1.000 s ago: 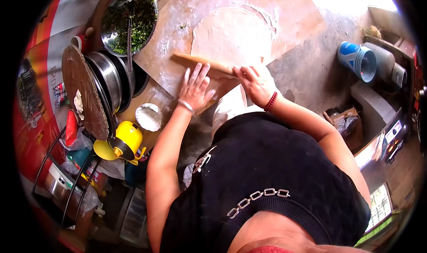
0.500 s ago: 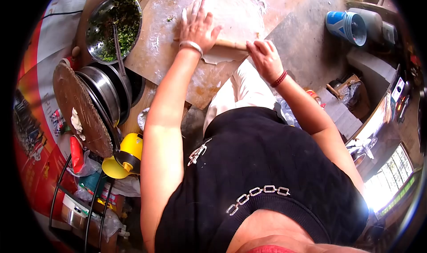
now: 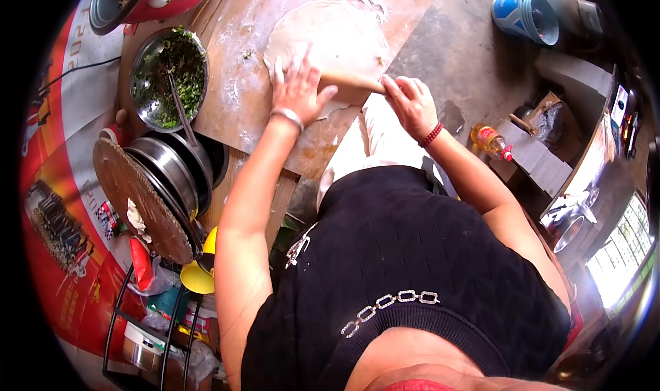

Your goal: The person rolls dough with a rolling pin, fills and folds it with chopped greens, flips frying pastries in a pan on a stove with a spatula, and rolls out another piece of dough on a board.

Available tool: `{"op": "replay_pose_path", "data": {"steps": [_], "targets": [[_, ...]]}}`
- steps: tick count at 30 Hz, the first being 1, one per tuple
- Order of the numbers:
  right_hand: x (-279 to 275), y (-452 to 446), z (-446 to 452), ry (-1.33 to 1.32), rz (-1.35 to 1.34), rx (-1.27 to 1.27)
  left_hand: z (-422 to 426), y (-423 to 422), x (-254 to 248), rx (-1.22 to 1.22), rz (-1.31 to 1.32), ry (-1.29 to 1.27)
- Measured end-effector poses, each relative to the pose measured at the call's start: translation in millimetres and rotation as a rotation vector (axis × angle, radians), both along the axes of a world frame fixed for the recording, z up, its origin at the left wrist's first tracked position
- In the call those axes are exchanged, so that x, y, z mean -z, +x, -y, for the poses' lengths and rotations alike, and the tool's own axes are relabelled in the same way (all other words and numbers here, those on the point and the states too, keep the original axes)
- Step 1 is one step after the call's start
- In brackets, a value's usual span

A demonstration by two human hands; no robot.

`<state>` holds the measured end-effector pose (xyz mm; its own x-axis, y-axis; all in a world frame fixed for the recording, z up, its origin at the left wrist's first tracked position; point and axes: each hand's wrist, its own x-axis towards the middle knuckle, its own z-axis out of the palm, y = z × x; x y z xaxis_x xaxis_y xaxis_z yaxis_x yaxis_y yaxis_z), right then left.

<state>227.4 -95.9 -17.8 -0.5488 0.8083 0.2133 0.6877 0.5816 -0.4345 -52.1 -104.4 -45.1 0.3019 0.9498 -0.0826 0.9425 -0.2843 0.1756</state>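
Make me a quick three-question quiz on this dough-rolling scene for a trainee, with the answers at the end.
1. True or false: the left hand is clenched in a fist.
2. What is in the metal bowl: A) whole eggs, B) chopped greens, or C) dry noodles?
3. Fill in: the right hand holds one end of the ____.

Key:
1. False; it is spread open.
2. B.
3. Rolling pin.

Wooden table (image 3: pixel 221 197). Red-white printed sheet (image 3: pixel 82 288) left of table. Grey floor (image 3: pixel 440 61), worn, right of table. Black rack (image 3: pixel 115 313) below table. Barred window (image 3: pixel 622 243) well right of table, glaring white.
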Motion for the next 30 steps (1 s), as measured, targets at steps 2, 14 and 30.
{"op": "replay_pose_path", "data": {"steps": [2,14,30], "targets": [[5.3,9.8,-21.4,0.068,0.035,0.02,-53.3,19.1,-16.8,0.003,-0.264,-0.154],[-2.1,7.2,12.3,-0.055,0.014,-0.046,41.9,-7.2,-2.6,0.02,0.0,-0.054],[-1.7,-31.3,-222.3,0.172,0.003,-0.097,-57.7,-30.8,-11.9,-0.775,0.253,0.067]]}}
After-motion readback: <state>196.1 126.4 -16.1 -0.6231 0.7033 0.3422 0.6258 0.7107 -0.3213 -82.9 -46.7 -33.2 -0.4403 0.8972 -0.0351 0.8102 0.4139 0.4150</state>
